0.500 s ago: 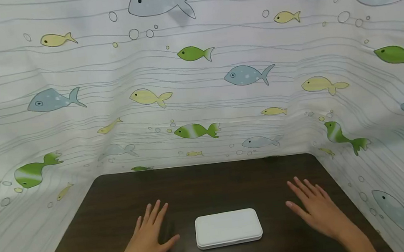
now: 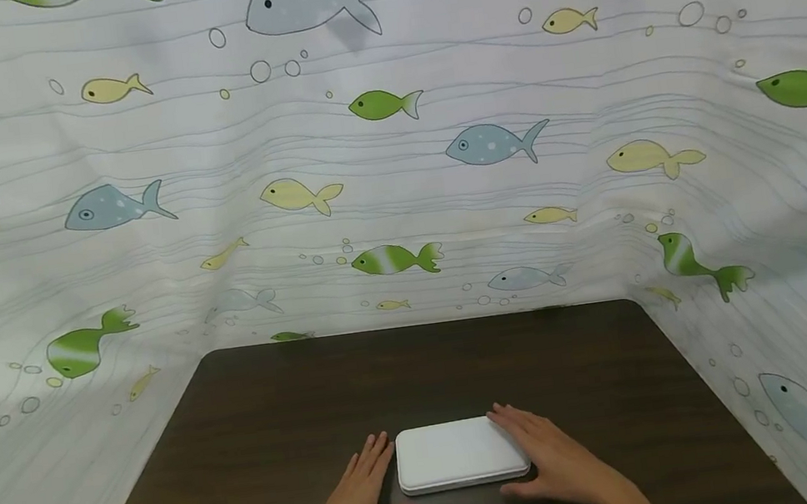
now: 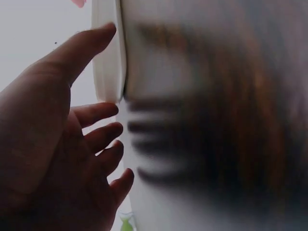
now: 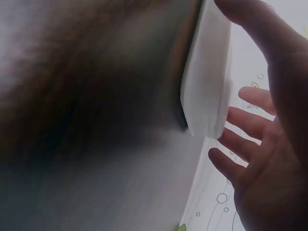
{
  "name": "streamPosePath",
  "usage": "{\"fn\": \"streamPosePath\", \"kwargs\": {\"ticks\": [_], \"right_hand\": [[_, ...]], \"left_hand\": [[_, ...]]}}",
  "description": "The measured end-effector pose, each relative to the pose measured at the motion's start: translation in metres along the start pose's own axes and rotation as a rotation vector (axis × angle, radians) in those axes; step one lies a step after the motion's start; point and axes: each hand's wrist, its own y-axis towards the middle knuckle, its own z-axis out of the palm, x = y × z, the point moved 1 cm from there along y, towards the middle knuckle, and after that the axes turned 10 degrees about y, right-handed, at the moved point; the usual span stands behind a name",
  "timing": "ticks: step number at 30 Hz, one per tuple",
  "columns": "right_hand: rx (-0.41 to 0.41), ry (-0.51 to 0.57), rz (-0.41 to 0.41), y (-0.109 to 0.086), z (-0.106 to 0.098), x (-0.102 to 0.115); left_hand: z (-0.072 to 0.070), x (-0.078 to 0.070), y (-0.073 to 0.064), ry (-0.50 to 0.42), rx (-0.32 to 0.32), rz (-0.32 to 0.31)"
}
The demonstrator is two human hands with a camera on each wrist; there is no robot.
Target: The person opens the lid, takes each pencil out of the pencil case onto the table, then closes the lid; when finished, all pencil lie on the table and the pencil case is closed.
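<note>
A flat white case (image 2: 458, 453) with rounded corners lies on the dark table, its lid down. Just off its left end is my left hand (image 2: 354, 498), fingers straight and thumb spread towards the near edge. My right hand (image 2: 561, 460) is at the other end, its fingers stretched over the far right corner and the thumb by the near edge. In the left wrist view, the case (image 3: 108, 67) stands beside the thumb and fingertips of the left hand (image 3: 50, 120). The right wrist view has the case (image 4: 207, 77) beside the right hand's spread fingers (image 4: 248, 122); I cannot tell how firmly they touch.
The dark wooden table (image 2: 419, 376) extends beyond and to both sides of the case. A white curtain-like sheet (image 2: 393, 169) printed with fish hangs behind it and along both sides.
Both hands have moved inward, the left rightward and the right leftward, from well apart to the two ends of the case. The case looks to have stayed in place; the view shifted slightly.
</note>
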Motion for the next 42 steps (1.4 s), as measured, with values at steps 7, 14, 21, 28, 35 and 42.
{"fn": "streamPosePath", "kwargs": {"ticks": [7, 14, 21, 28, 35, 42], "right_hand": [[0.054, -0.028, -0.007, 0.014, 0.012, -0.004], [0.051, -0.094, -0.065, 0.03, 0.012, -0.007], [0.08, -0.122, -0.082, 0.037, 0.011, -0.007], [0.072, -0.218, -0.141, 0.041, 0.011, -0.004], [0.063, -0.277, -0.189, 0.045, 0.012, -0.004], [0.112, -0.214, -0.151, 0.046, 0.004, -0.011]], "left_hand": [[0.011, -0.005, 0.002, -0.065, 0.065, -0.033], [0.004, -0.002, 0.001, -0.037, 0.04, -0.02], [0.002, -0.003, 0.005, 0.006, 0.04, -0.023], [0.0, -0.004, 0.006, 0.01, 0.066, -0.032], [0.001, -0.007, 0.007, 0.013, 0.052, -0.036], [0.008, -0.008, 0.009, 0.026, 0.0, -0.04]]}}
